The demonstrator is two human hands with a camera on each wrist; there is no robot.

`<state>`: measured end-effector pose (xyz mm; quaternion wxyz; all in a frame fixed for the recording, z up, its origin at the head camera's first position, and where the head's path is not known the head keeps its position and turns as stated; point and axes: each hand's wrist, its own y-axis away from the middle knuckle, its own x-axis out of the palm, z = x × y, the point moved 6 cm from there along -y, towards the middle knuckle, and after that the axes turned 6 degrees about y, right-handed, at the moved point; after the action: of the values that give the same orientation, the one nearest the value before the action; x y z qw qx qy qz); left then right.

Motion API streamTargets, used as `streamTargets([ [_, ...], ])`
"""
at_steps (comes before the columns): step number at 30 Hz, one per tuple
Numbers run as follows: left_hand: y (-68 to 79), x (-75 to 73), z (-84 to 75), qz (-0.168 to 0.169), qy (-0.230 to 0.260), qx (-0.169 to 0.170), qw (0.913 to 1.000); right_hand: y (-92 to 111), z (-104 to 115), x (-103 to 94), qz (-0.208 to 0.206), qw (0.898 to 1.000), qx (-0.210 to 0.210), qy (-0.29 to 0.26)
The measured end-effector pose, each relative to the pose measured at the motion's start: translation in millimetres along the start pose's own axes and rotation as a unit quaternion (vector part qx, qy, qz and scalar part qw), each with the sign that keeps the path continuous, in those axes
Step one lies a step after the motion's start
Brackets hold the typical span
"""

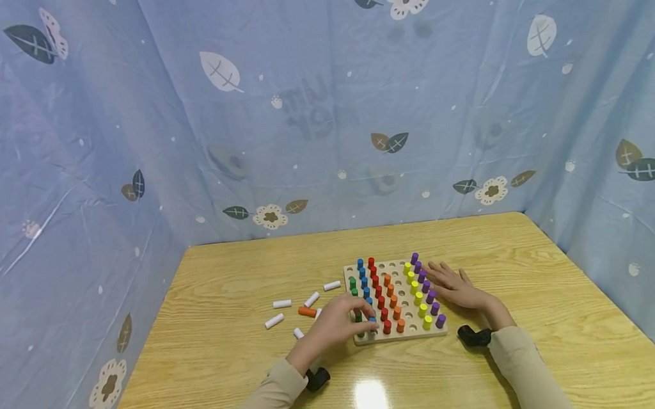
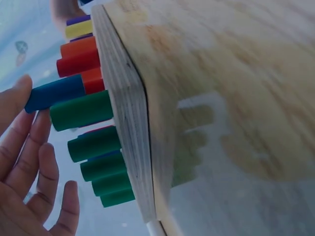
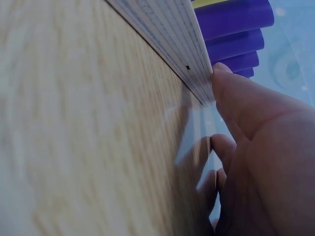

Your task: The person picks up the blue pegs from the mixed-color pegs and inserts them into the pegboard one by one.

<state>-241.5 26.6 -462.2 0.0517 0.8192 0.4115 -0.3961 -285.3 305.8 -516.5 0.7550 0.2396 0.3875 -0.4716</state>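
Observation:
My left hand pinches a blue peg between thumb and fingers at the near end of the blue row. That peg stands over the wooden pegboard, next to the green pegs; its lower end is hidden behind a green one in the left wrist view. Red pegs, orange pegs, yellow pegs and purple pegs stand upright in further rows. Against the board's right side lies my right hand, fingers extended, with its thumb at the edge by the purple pegs.
Left of the board, several white pegs lie loose on the wooden table, with one orange peg among them. Bare holes show between the orange and yellow rows. A blue patterned curtain hangs around the back and sides.

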Motion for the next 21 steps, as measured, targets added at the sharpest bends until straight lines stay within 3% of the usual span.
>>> streamTargets([
  [15, -5.6, 7.1, 1.4, -0.007, -0.068, -0.021, 0.9975, -0.4, 0.2, -1.1, 0.002, 1.0, 0.009, 0.004],
  [21, -5.2, 5.6, -1.8, -0.009, -0.08, -0.015, 0.9967, -0.6, 0.6, -0.6, 0.004, 1.0, 0.008, 0.004],
])
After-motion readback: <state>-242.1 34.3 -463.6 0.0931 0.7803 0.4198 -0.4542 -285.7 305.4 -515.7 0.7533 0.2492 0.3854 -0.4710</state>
